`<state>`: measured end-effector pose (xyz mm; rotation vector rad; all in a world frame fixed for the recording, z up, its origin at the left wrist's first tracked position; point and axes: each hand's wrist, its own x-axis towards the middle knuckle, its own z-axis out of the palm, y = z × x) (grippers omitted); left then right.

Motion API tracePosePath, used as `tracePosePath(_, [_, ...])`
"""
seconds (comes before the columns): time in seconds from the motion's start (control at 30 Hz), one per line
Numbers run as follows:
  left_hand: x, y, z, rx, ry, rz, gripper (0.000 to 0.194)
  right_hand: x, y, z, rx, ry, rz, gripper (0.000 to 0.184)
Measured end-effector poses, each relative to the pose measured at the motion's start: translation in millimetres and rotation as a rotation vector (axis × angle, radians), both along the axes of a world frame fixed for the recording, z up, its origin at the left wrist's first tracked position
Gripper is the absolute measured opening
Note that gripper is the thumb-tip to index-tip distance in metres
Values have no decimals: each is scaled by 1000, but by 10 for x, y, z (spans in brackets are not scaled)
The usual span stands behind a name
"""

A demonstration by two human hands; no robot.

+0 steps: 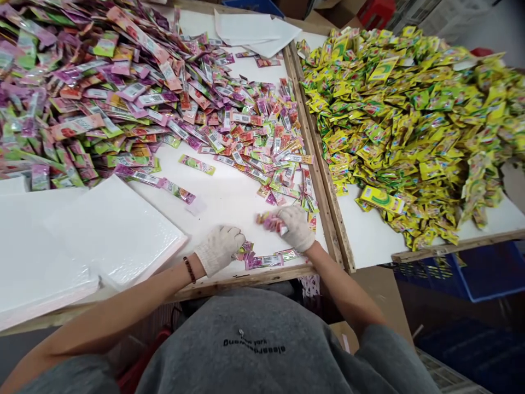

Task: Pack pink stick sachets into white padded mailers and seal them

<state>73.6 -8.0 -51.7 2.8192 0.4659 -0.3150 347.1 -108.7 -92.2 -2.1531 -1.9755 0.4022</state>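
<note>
Both hands wear white knit gloves above a white table near its front edge. My right hand [298, 227] is closed around a small bunch of colourful stick packets [270, 222], slightly blurred. To its left, my left hand [220, 249] has curled fingers, and small green and purple packets [245, 249] stick out from under its fingertips. Just in front of me, between the hands, a purple stick packet with a barcode [264, 261] lies on the table. Beyond the hands, a loose spread of similar stick packets [250, 137] runs along the right side.
A large heap of stick packets [82, 93] fills the back left. White foam-like sheets [123, 230] lie at left; more white sheets [254, 30] are at the back. A wooden rail [314, 142] separates a heap of yellow packets [389, 120]. Blue crates [492, 271] stand below right.
</note>
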Motion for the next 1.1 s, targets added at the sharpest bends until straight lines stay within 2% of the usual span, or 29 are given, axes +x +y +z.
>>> tracePosePath(0.07, [25, 20, 5, 6, 0, -5, 12, 168, -50, 81, -23, -32, -199, 33])
tracePosePath(0.1, [45, 23, 8, 9, 4, -8, 12, 201, -39, 124, -33, -31, -248, 37])
tracePosePath(0.2, [115, 17, 37, -8, 36, -18, 14, 93, 112, 248, -78, -3, -182, 52])
tracePosePath(0.37, [84, 37, 154, -33, 75, 30, 22, -290, 359, 414, -334, -97, -150, 58])
tracePosePath(0.43, [-8, 63, 195, -60, 58, 83, 22, -338, 289, 461, -380, -88, -30, 55])
tracePosePath(0.5, [-116, 92, 207, -100, 31, 139, 20, -306, 121, 487, -397, -46, 127, 51])
tracePosePath(0.57, [-209, 117, 189, -132, -3, 185, 21, -210, -90, 490, -391, 7, 217, 47])
tracePosePath(0.63, [-263, 136, 157, -150, -38, 219, 23, -73, -278, 476, -337, 62, 202, 43])
tracePosePath(0.73, [-259, 143, 140, -168, -77, 210, 24, 125, -431, 437, -180, 151, 49, 42])
tracePosePath(0.83, [-130, 100, 196, -132, -69, 110, 27, 235, -378, 404, -50, 203, -146, 34])
tracePosePath(0.9, [42, 39, 251, -89, -54, 17, 28, 258, -228, 406, -30, 158, -197, 29])
tracePosePath(1.0, [408, -73, 301, -32, -54, -64, 26, 260, 85, 457, -138, -27, -153, 38])
tracePosePath(1.1, [773, -151, 271, 17, -74, -67, 23, 235, 346, 542, -286, -180, -105, 45])
